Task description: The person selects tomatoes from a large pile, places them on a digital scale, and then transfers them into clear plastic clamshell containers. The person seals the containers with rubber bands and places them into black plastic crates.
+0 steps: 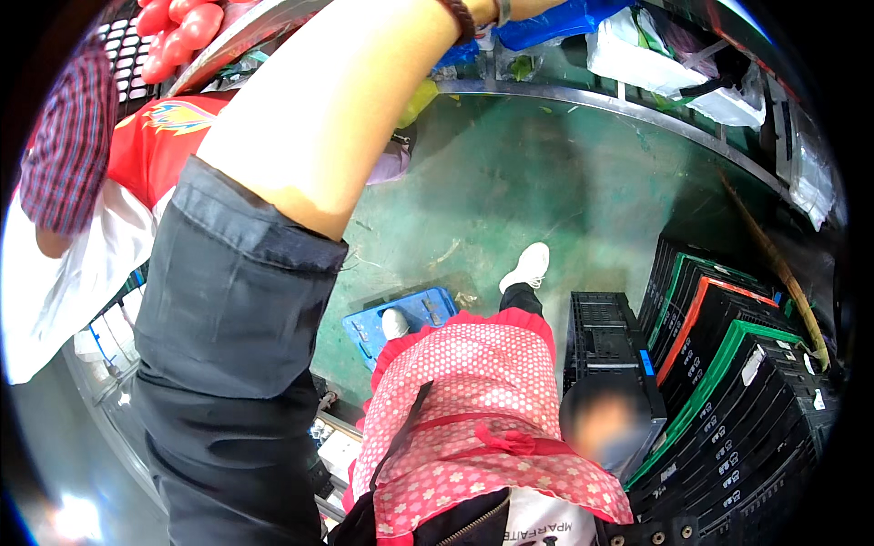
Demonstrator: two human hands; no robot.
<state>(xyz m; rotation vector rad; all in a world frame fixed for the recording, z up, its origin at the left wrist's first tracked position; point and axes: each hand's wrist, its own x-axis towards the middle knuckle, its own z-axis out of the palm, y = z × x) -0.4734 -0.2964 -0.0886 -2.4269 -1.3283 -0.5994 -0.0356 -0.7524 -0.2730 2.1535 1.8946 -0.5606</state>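
Note:
My left arm crosses the view from the lower left to the top edge, its black sleeve (239,293) rolled to the elbow. A braided bracelet (464,19) and a metal band (503,12) circle the wrist. Only a sliver of my left hand (534,7) shows; the frame cuts off its fingers, so any hold is hidden. Nearest to it is blue plastic sheeting (553,26), with a clear bag holding something green (522,67) just below. My right hand is out of view. Down my front hangs a pink flowered apron (471,382).
A metal rack rail (614,106) curves across the top, bearing a white foam box (655,68). Black folded crates (737,409) are stacked at right beside a bamboo pole (771,252). One white shoe rests on a blue crate (430,307). Another person's checked sleeve (68,143) is at left, near red produce (181,34).

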